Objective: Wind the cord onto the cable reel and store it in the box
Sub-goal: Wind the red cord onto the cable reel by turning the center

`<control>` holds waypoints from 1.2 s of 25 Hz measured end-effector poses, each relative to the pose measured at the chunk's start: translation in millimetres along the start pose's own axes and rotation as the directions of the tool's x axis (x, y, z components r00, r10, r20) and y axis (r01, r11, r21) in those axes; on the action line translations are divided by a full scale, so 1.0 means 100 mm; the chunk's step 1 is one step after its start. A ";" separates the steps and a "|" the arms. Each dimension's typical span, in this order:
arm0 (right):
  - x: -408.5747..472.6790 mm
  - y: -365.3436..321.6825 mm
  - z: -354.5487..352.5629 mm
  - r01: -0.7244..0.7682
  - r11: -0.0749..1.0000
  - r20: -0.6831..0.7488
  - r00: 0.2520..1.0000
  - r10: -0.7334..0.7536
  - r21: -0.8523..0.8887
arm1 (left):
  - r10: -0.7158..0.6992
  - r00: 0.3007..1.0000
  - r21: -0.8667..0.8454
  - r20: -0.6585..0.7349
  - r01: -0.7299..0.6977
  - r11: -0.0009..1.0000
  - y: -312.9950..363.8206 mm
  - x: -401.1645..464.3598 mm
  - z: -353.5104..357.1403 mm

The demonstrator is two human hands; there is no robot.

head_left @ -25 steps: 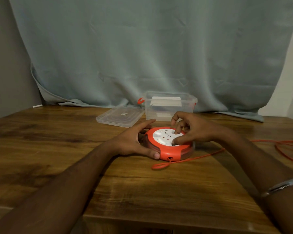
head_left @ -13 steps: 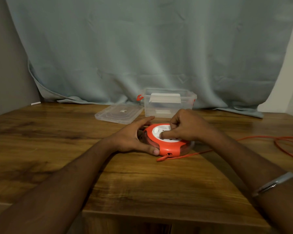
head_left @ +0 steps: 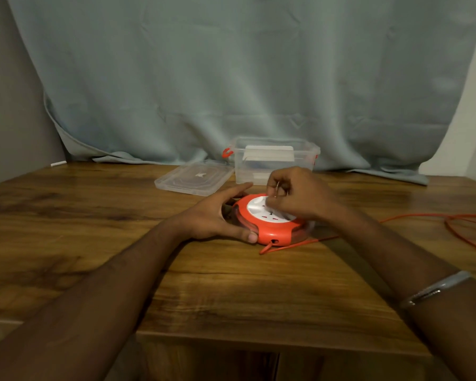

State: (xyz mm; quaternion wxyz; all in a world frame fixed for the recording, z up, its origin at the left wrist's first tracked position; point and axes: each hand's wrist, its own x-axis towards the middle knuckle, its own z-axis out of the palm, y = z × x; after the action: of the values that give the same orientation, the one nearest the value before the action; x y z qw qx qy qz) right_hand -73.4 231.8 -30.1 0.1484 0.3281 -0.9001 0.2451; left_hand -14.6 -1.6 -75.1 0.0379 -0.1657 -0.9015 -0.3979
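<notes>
A round orange cable reel with a white socket face lies flat on the wooden table. My left hand grips its left rim, thumb on the front edge. My right hand rests on the white top, fingers curled around a small crank or knob that I cannot make out. The orange cord leaves the reel's front in a small loop and runs right across the table to loose coils at the right edge. A clear plastic box with orange latches stands open behind the reel.
The box's clear lid lies flat on the table to the left of the box. A pale blue-grey curtain hangs behind the table. The table's front edge is near me, with a dark gap below.
My right hand has turned around the reel's top, from the front-right to the far side. The cord loop in front of the reel has shortened. My left hand keeps its grip.
</notes>
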 end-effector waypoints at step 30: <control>-0.02 0.18 -0.07 -0.059 0.969 0.142 0.990 0.025 0.240 | -0.009 1.000 -0.045 -0.007 0.009 0.999 -0.07 -0.02 -0.05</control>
State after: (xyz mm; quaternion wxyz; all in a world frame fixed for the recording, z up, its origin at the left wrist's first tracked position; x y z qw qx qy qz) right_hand -83.2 248.9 -30.9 0.0392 0.3408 -0.8781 0.3336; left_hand -14.9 -10.4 -76.5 0.0355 -0.1611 -0.8930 -0.4187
